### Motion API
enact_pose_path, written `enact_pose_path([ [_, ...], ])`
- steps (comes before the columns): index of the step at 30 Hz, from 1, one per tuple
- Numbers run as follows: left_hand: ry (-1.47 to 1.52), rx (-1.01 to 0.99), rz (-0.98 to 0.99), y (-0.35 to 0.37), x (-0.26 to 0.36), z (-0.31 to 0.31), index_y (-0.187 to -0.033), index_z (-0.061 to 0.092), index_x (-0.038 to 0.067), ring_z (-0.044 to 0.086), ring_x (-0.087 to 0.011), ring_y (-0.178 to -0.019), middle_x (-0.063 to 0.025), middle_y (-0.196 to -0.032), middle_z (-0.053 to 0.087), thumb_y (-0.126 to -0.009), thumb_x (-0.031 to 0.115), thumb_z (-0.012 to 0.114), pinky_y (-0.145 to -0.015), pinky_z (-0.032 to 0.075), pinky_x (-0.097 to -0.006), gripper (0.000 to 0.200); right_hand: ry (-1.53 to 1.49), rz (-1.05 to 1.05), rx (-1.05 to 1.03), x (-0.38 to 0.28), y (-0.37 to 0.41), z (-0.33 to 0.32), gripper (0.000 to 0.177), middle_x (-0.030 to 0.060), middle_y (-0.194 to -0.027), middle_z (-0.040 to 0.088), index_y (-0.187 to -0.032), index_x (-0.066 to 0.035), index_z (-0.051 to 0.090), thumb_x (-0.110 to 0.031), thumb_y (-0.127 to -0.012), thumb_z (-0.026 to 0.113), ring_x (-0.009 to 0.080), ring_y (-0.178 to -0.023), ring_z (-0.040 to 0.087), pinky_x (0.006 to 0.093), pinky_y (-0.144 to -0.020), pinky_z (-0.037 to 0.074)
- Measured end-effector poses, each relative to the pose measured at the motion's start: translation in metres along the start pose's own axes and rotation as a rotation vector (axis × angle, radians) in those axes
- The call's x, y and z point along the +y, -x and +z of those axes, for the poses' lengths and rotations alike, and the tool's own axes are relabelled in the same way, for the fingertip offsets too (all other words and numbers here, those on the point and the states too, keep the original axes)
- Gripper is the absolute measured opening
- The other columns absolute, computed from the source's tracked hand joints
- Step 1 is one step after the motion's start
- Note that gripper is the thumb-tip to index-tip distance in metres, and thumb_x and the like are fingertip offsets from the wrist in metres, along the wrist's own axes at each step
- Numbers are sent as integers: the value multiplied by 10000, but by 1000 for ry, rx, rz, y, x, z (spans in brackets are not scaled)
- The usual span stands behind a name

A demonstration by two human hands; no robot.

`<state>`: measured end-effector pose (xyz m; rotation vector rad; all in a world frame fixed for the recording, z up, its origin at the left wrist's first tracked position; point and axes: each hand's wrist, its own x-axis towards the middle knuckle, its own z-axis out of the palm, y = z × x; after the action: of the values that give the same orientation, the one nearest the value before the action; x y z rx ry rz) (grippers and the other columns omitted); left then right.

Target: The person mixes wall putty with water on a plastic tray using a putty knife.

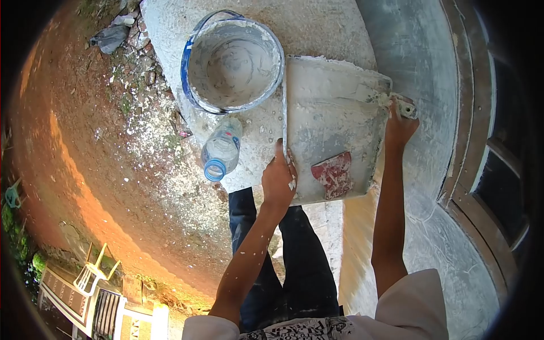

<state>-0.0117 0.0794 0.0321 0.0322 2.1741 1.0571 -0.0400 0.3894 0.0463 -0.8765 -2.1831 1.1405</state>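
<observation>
A wide grey board (328, 127) smeared with pale plaster lies in front of me. My left hand (279, 180) is closed around its left edge, thumb along the rim. At the board's far right corner, my right hand (401, 129) grips a putty knife (407, 109) caked in plaster; its blade is mostly hidden by plaster and the board's edge. A red, plaster-stained flat scrap (333, 174) rests on the board's near part. Beyond my left hand stands a bucket (277, 59) coated inside with plaster. A clear bottle with a blue rim (222, 150) is beside the bucket.
Under the bucket and bottle is a pale concrete slab (317, 25). A grey wall (422, 187) rises close on the right, with a brown window frame (453, 170). Reddish soil with white flecks (153, 136) lies left. A chair (95, 272) stands at lower left.
</observation>
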Motion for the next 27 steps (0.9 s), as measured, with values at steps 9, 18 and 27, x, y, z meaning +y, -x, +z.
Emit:
enact_pose_path([
  [9, 15, 31, 82, 2, -2, -1, -1426, 291, -89, 640, -445, -739, -262, -784, 636, -851, -26, 500, -636, 503, -480, 615, 522, -183, -139, -87, 23, 118, 312, 142, -872, 674, -873, -58, 695, -324, -733, 782, 376, -824, 666, 473, -727, 521],
  [18, -30, -3, 9, 0, 0, -1, -1437, 284, -84, 641, -436, -722, -256, -744, 626, -863, -16, 510, -635, 501, -470, 621, 163, -24, -50, -71, 25, 127, 237, 132, -824, 704, -827, -8, 689, -151, -705, 833, 264, -730, 694, 371, -675, 523],
  [27, -25, 2, 19, 0, 0, 1, -1451, 279, -65, 642, -438, -731, -263, -763, 635, -868, -15, 505, -647, 500, -477, 627, -88, 30, -4, -36, 34, 88, 120, 92, -900, 679, -890, 34, 679, 32, -788, 743, 156, -778, 632, 303, -729, 511],
])
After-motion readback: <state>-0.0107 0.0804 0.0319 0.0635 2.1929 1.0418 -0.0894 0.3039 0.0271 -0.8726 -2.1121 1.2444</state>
